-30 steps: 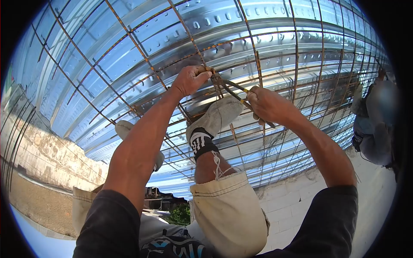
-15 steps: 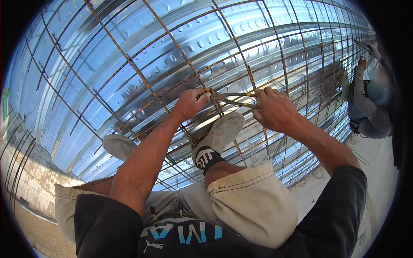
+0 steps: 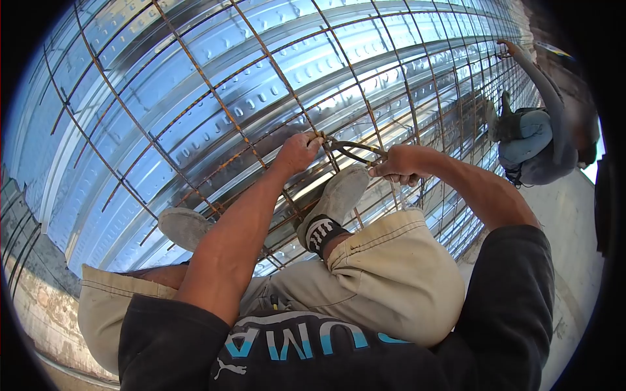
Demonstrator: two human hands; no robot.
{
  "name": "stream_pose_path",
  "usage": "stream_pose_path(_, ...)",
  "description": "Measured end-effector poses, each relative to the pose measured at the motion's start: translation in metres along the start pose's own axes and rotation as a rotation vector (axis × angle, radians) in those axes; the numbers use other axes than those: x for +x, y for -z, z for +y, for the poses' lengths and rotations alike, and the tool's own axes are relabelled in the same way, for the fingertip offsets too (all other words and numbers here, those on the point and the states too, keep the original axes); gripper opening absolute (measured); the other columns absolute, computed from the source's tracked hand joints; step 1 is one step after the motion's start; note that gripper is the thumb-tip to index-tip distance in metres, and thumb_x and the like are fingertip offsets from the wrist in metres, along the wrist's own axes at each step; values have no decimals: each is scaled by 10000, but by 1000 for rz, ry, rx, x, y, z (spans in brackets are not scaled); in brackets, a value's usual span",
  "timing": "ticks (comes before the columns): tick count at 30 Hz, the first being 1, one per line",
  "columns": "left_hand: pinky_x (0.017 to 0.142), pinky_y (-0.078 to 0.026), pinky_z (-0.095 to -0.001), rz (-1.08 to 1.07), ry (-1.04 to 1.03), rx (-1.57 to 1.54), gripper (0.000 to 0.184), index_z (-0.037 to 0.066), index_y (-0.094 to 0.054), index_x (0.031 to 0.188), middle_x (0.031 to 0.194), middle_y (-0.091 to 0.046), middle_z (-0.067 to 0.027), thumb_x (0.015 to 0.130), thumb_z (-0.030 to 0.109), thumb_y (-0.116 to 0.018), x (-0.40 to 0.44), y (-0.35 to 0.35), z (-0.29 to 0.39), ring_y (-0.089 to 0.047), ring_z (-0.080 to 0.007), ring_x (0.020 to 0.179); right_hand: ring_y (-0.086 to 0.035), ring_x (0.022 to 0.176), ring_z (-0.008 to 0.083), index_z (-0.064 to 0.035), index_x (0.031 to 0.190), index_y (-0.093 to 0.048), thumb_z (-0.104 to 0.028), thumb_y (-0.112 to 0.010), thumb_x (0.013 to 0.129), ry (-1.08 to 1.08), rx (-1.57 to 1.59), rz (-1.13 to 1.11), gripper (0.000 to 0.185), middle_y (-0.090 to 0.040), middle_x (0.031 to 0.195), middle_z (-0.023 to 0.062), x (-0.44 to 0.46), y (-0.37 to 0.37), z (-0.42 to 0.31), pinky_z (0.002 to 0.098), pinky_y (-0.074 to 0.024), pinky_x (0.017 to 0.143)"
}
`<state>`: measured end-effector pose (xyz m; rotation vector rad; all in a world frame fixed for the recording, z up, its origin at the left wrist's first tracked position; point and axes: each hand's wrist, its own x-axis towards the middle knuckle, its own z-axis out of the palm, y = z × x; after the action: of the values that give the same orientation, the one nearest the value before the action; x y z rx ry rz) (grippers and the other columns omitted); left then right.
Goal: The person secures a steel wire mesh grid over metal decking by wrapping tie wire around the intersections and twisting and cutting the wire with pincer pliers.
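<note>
My left hand (image 3: 300, 154) is closed at a crossing of the rusty rebar grid (image 3: 287, 81), its fingertips pinched on something too small to make out. Just right of it, the dark jaws of a pair of pliers (image 3: 355, 151) meet the same crossing. My right hand (image 3: 405, 164) is wrapped round the ends of the pliers' handles, which have yellow marks. Below the tool my grey shoe (image 3: 344, 193) rests on the mesh, close to my right hand.
Shiny ribbed metal sheeting (image 3: 215, 124) lies under the grid. My other shoe (image 3: 184, 228) is at the left. At the right a co-worker (image 3: 538, 140) crouches, one arm stretched over the mesh. A pale wall (image 3: 554, 215) stands beyond my right arm.
The view has shifted, showing more of my shirt and the co-worker. The pliers' handles, wider apart half a second ago, are closer together, and my right hand has turned round them.
</note>
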<state>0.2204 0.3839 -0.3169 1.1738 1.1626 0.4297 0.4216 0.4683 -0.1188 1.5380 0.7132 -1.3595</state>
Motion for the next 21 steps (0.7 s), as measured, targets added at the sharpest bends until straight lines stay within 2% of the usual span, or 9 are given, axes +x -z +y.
stream_pose_path(3,873,-498,-475,0,61,5,358,44,-689,1144,1003,-679,-265,955,316,-556,-4,3,11,-644,-427,940,-367,462,46,-113,795,-561,-412,-697,937,-102,490,-421,358,-398,550,-81,20,-1,20,229,-283,437)
stream_pose_path(5,891,-485,-478,48,77,4,332,35,-686,1122,1020,-682,-241,941,290,-576,-13,0,17,-632,-418,972,-496,455,71,-75,795,-599,-357,-771,875,-79,690,-519,340,-476,538,-46,52,-14,49,243,-391,406)
stream_pose_path(7,909,-465,-476,364,7,44,281,41,-673,1073,1026,-669,-192,916,263,-602,-33,-16,20,-607,-398,1000,-582,445,103,-39,828,-609,-262,-825,822,-37,792,-593,311,-593,586,9,48,-22,51,262,-476,389)
stream_pose_path(10,944,-415,-476,506,-107,211,220,84,-642,976,1011,-625,-113,852,264,-664,-62,-29,27,-566,-338,1028,-613,480,131,-36,944,-618,-285,-798,847,82,554,-375,322,-660,684,57,31,-17,45,320,-541,465)
stream_pose_path(11,948,-408,-477,434,-126,264,219,88,-645,964,1006,-627,-113,846,271,-669,-70,-29,33,-568,-329,1028,-692,626,212,13,1065,-596,-288,-802,815,130,364,-194,442,-681,767,126,20,-15,39,380,-572,566)
stream_pose_path(14,970,-379,-477,366,-194,387,241,101,-664,937,994,-632,-105,828,316,-679,-70,-28,36,-572,-296,1037,-693,713,266,2,1098,-588,-331,-786,805,437,-377,604,486,-680,813,144,2,-26,37,390,-564,652)
stream_pose_path(15,974,-375,-475,359,-209,430,247,100,-669,939,995,-634,-100,826,320,-676,-70,-28,40,-571,-291,1039,-682,904,330,-11,1161,-583,-402,-741,841,469,-522,760,529,-677,883,155,-16,-31,28,444,-537,811)
stream_pose_path(19,877,-439,-434,282,-262,465,319,86,-692,974,958,-683,-99,852,380,-686,-75,-45,65,-628,-296,959,-680,911,342,-12,1180,-607,-440,-671,906,544,-668,870,512,-687,909,160,-14,-31,34,470,-528,797)
stream_pose_path(21,854,-471,-425,96,219,169,439,47,-685,995,953,-697,-136,879,469,-651,-64,-54,81,-653,-316,930,-695,813,348,-2,1179,-623,-458,-601,958,500,-576,674,507,-694,867,166,-18,-21,30,478,-538,718)
